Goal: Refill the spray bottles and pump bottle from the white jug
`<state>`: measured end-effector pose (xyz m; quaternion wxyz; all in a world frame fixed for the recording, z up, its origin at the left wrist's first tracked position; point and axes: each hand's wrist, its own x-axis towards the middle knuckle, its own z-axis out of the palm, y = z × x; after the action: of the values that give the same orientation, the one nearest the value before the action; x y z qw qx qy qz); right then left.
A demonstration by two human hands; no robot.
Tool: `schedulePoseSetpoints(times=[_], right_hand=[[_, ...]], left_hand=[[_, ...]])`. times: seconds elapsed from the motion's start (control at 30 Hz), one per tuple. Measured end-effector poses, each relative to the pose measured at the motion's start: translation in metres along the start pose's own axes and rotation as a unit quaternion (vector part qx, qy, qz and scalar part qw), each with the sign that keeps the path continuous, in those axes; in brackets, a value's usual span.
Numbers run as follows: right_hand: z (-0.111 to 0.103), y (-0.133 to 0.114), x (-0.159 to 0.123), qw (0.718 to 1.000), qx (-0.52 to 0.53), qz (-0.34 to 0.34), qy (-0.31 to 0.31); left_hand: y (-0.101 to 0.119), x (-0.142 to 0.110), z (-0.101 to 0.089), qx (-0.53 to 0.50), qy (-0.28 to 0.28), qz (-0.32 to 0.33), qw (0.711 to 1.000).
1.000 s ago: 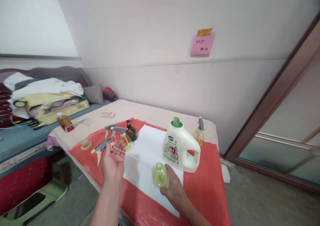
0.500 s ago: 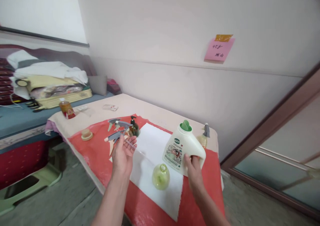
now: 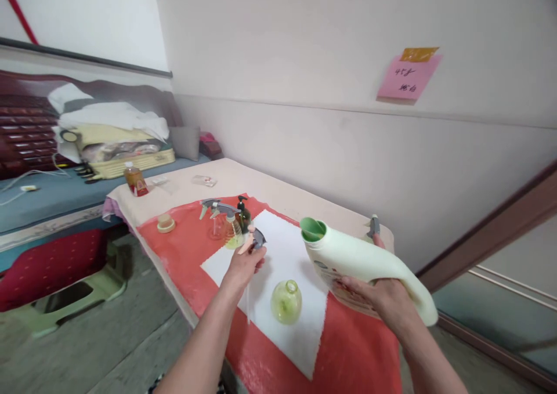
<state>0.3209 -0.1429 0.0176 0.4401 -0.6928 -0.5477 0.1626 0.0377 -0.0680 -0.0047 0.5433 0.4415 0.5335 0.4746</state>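
**Tilted jug (image 3: 369, 260) in the right hand (image 3: 385, 298), sprayer top (image 3: 258, 238) in the left hand (image 3: 246, 260)**

The right hand is closed around the big pale jug and grips it at the handle side, with the thumb on the label side. The jug leans far over, so its mouth with the green spout (image 3: 311, 228) points to the left. The left hand is also closed; its fingers pinch the grey sprayer top, and a thin clear tube (image 3: 248, 306) hangs below it.

Between the two hands, the round green bottle (image 3: 286, 304) stands upright with its neck uncovered. It is on the white cloth (image 3: 278, 237), which lies over the red cloth (image 3: 357, 347) on the table (image 3: 265, 185). The spout is above the bottle in the view and apart from it.

Beyond the left hand stand a spray bottle (image 3: 234, 234) and a dark pump bottle (image 3: 244, 217). Farther left, a small round cap (image 3: 165, 224) rests on the red cloth.
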Motion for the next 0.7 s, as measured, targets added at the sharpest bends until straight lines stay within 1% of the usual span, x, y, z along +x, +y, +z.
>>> schedulePoseSetpoints(times=[0.1, 0.27, 0.33, 0.43, 0.53, 0.57, 0.63, 0.67, 0.7], right_hand=[[-0.018, 0.007, -0.006, 0.992, -0.114, -0.018, -0.057], [-0.033, 0.026, -0.014, 0.958, -0.252, -0.043, -0.128], [-0.037, 0.031, -0.015, 0.948, -0.28, -0.046, -0.143], [-0.042, 0.03, -0.016, 0.939, -0.305, -0.034, -0.154], [-0.045, 0.026, -0.015, 0.93, -0.327, -0.003, -0.17], [-0.046, 0.025, -0.014, 0.929, -0.329, 0.003, -0.172], [-0.048, 0.024, -0.014, 0.928, -0.333, 0.007, -0.169], [-0.049, 0.023, -0.013, 0.928, -0.337, 0.005, -0.163], [-0.05, 0.023, -0.013, 0.927, -0.34, 0.001, -0.155]], left_hand=[[-0.012, 0.009, 0.003, 0.054, 0.011, 0.002, 0.998], [-0.031, 0.025, -0.002, 0.141, 0.064, 0.01, 0.988], [-0.031, 0.029, -0.004, 0.156, 0.086, 0.014, 0.984], [-0.023, 0.025, -0.003, 0.155, 0.116, 0.038, 0.98], [-0.008, 0.006, 0.009, 0.135, 0.146, 0.092, 0.976], [-0.005, -0.004, 0.016, 0.125, 0.153, 0.112, 0.974], [-0.004, -0.029, 0.036, 0.106, 0.149, 0.141, 0.973], [-0.007, -0.042, 0.047, 0.087, 0.123, 0.149, 0.977], [-0.011, -0.054, 0.059, 0.08, 0.08, 0.136, 0.984]])
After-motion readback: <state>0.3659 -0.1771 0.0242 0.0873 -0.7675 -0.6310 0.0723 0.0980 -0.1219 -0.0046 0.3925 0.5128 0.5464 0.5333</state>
